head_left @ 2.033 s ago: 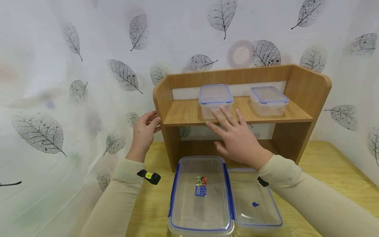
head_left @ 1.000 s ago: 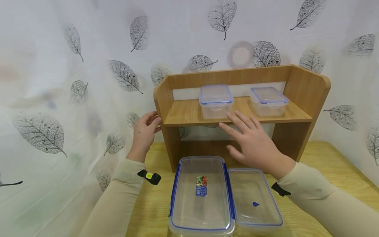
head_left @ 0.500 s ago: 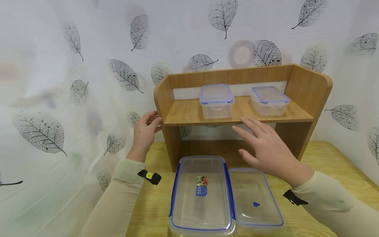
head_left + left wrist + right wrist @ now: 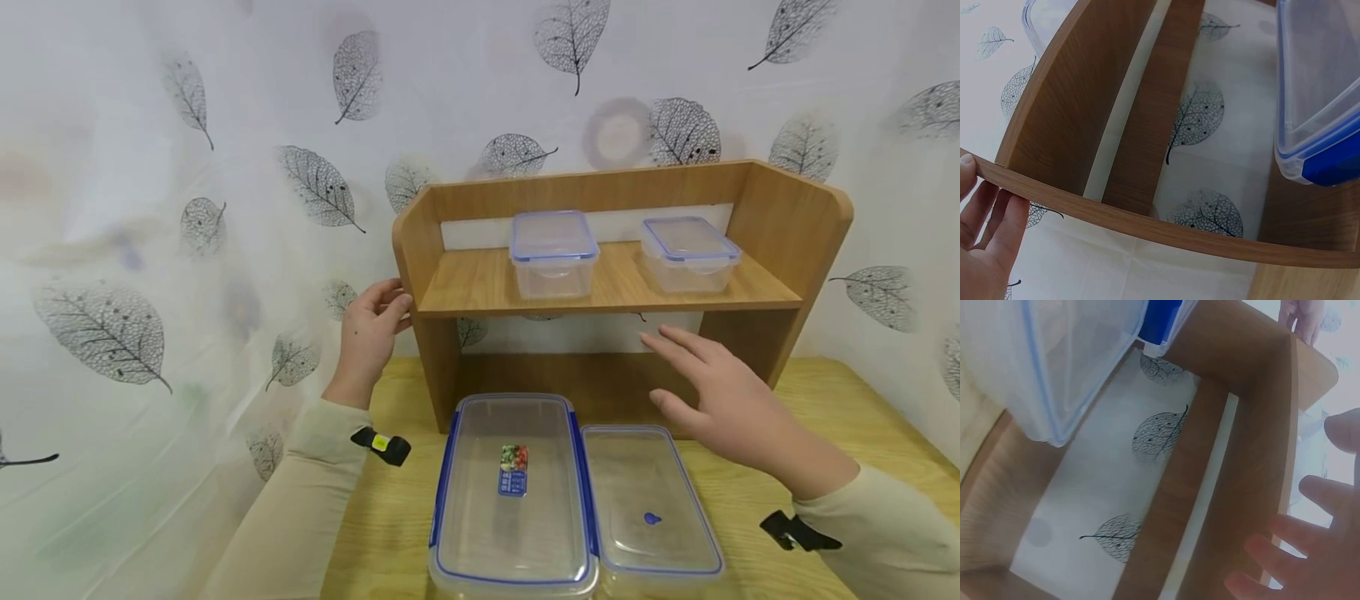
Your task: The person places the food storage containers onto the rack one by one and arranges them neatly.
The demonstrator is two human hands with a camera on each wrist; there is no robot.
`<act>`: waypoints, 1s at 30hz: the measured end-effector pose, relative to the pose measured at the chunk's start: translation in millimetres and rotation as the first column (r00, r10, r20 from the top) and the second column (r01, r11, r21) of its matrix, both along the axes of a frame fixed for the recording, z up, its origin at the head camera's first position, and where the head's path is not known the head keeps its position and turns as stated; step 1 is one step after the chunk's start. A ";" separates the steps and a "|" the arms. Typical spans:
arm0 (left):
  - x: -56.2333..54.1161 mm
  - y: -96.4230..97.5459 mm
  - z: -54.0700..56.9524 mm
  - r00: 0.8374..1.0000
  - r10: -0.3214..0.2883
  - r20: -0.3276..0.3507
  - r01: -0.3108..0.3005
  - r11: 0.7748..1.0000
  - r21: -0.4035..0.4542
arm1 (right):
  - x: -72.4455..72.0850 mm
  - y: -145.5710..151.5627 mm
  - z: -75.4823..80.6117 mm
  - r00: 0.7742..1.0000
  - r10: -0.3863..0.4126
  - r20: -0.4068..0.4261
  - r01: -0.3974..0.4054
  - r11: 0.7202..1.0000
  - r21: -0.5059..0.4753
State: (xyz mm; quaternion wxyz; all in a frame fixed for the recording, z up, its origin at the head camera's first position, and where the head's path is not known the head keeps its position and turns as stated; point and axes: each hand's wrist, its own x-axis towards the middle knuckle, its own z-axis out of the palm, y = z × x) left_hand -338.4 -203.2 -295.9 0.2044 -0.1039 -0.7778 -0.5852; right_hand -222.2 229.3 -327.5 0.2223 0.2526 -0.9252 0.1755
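My left hand [image 4: 369,327] touches the left side panel [image 4: 438,358] of a wooden desk shelf, its thumb at the front edge and its fingers along the outer face. My right hand [image 4: 723,396] is held in the air before the shelf's lower opening, palm down and fingers extended, holding nothing. On the shelf board [image 4: 480,283] stand two clear lidded food containers with light-blue rims, one near the middle [image 4: 555,254] and one on the right [image 4: 692,254]. In the right wrist view the spread fingers [image 4: 1304,534] overlap the edge of the shelf board.
On the yellow wood-grain table [image 4: 847,425], a large clear container [image 4: 517,533] with dark-blue side clips stands before the shelf. Beside it is a smaller clear container [image 4: 645,483] with a blue-rimmed lid. A leaf-patterned curtain [image 4: 247,275] hangs behind and at the left.
My right hand has moved right and down, away from the front of the middle container on the shelf. The left hand has kept its place on the side panel.
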 end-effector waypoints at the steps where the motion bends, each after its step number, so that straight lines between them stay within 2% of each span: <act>1: 0.0 0.1 0.1 1.000 -0.001 0.000 0.001 1.000 0.000 | 0.8 2.7 -1.1 1.000 -0.004 0.027 0.005 1.000 -0.010; 6: -1.2 0.4 0.1 1.000 -0.001 -0.002 0.001 1.000 -0.006 | 5.7 13.9 -5.5 0.989 -0.021 0.145 0.030 0.998 -0.059; 12: -1.4 0.5 -0.3 1.000 -0.008 0.004 0.008 1.000 0.006 | 10.9 26.7 -13.3 0.961 -0.048 0.272 0.068 0.996 -0.066; 23: -1.7 0.1 -0.8 1.000 -0.003 0.008 0.003 1.000 0.008 | 15.8 44.1 -41.8 0.938 -0.045 0.344 0.085 0.991 -0.103; 27: -1.3 0.0 -0.5 1.000 0.003 0.011 -0.003 1.000 0.007 | 15.5 49.5 -54.2 0.914 -0.044 0.404 0.102 0.987 -0.124; 30: -1.2 0.1 -0.4 1.000 0.005 0.015 -0.005 1.000 0.005 | 16.1 53.2 -63.8 0.876 -0.037 0.480 0.122 0.981 -0.148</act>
